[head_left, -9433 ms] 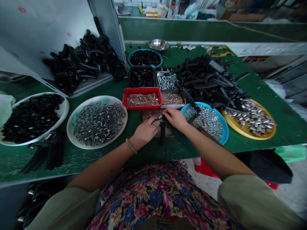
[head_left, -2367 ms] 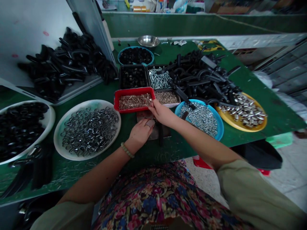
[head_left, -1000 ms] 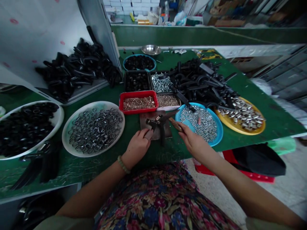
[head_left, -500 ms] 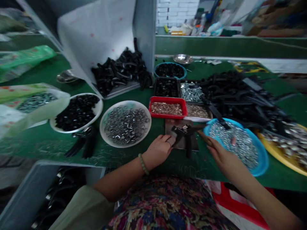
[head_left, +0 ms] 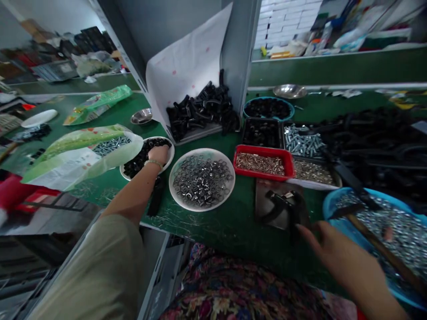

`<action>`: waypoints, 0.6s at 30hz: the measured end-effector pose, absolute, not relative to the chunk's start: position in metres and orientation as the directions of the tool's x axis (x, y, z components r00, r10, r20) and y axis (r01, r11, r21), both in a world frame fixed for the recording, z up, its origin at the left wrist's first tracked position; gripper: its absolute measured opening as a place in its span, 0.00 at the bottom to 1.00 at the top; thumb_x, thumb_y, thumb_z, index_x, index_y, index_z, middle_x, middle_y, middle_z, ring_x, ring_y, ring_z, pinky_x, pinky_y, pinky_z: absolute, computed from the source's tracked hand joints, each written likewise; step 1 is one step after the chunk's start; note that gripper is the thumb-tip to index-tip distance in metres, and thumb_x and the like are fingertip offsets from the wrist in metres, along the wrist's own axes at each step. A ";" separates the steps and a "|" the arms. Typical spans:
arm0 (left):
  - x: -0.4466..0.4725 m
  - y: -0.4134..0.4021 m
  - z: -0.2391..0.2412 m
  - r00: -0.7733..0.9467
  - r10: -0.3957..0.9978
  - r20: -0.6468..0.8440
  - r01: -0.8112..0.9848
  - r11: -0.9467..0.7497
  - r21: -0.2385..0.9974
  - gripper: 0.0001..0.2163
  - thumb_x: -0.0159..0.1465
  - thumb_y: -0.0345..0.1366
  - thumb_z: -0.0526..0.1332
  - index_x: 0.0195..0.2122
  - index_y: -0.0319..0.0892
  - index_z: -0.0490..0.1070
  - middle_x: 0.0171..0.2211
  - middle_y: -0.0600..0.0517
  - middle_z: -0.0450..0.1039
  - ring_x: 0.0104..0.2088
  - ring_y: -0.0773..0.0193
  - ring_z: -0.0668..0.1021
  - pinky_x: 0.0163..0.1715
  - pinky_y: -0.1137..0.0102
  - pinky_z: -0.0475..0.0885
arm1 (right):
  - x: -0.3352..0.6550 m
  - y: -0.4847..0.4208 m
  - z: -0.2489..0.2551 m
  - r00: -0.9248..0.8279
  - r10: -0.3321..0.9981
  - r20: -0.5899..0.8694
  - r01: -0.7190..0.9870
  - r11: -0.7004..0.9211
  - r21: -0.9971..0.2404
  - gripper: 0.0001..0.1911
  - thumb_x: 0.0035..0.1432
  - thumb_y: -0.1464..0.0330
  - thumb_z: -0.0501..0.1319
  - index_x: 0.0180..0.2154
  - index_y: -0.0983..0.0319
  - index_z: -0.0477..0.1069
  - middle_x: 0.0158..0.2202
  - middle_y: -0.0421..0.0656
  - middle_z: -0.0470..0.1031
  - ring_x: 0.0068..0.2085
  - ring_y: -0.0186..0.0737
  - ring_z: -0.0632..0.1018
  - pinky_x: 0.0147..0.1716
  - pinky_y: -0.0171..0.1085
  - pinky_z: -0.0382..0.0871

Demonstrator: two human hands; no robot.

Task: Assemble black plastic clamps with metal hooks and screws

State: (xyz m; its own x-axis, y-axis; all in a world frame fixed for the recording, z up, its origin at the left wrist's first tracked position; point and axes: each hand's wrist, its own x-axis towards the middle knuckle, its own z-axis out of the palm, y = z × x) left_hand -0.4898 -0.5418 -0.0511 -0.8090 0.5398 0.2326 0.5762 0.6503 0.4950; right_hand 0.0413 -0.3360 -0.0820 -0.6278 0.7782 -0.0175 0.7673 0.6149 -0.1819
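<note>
My left hand (head_left: 159,154) reaches into a white bowl (head_left: 171,155) of small black parts (head_left: 136,161); its fingertips are hidden among them. A black clamp-like assembly with a metal piece (head_left: 286,200) lies on a square metal plate (head_left: 265,190). Just in front of its lower end is my right hand (head_left: 345,255), thumb and forefinger apart, with nothing seen between them; whether it touches the assembly I cannot tell. To the right of that hand, a hammer (head_left: 380,244) with a wooden handle rests across the blue basin (head_left: 328,202) of small shiny metal parts.
A white plate of metal rings (head_left: 202,178) stands mid-table. Behind the plate are a red tray of small pins (head_left: 289,162) and a tray of screws (head_left: 303,140). Black curved parts fill a tilted grey bin (head_left: 245,66). Long black parts (head_left: 380,142) are heaped at right.
My left hand has left the assembly and moved left into the bowl of black parts. My right hand has let go of the hammer, now lying on the basin. The view has turned left.
</note>
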 end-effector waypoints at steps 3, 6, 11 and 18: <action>-0.485 -0.541 -0.045 -0.841 0.488 0.234 0.513 0.583 0.630 0.17 0.67 0.37 0.60 0.21 0.40 0.62 0.17 0.58 0.62 0.30 0.68 0.69 0.55 0.56 0.62 | 0.007 -0.346 -0.079 -0.575 0.810 -0.113 0.817 0.563 -0.120 0.19 0.58 0.50 0.52 0.26 0.57 0.62 0.19 0.46 0.71 0.20 0.53 0.75 0.19 0.42 0.62; -0.471 -0.537 -0.030 -0.870 0.431 0.238 0.426 0.417 0.803 0.09 0.63 0.32 0.64 0.28 0.39 0.65 0.22 0.60 0.65 0.31 0.70 0.70 0.54 0.62 0.66 | 0.005 -0.338 -0.087 -0.505 0.849 -0.154 0.810 0.405 -0.424 0.15 0.54 0.53 0.57 0.27 0.57 0.60 0.20 0.43 0.71 0.19 0.46 0.74 0.17 0.38 0.60; -0.367 -0.496 -0.034 -0.825 0.530 0.195 0.330 0.173 0.928 0.06 0.61 0.34 0.63 0.37 0.41 0.66 0.31 0.57 0.74 0.30 0.70 0.76 0.35 0.73 0.75 | 0.013 -0.344 -0.085 -0.542 0.761 -0.356 0.210 -0.288 -0.934 0.22 0.50 0.53 0.65 0.37 0.55 0.57 0.14 0.28 0.61 0.11 0.28 0.56 0.11 0.28 0.43; -0.189 -0.437 -0.051 -0.607 0.781 0.146 -0.062 -0.230 0.971 0.08 0.59 0.36 0.64 0.39 0.42 0.73 0.40 0.51 0.77 0.42 0.62 0.79 0.47 0.62 0.76 | 0.001 -0.375 -0.063 -0.602 0.782 -0.160 -0.287 -0.399 -0.871 0.12 0.61 0.58 0.60 0.40 0.58 0.64 0.15 0.28 0.57 0.12 0.24 0.52 0.13 0.27 0.44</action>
State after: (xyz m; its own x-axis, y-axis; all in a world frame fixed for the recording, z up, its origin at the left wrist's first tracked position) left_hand -0.1895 -0.4374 -0.0513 -0.6075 0.7809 0.1457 -0.0623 -0.2297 0.9713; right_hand 0.0011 -0.3755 -0.0634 -0.6025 0.7819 -0.1600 -0.2871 -0.3994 -0.8706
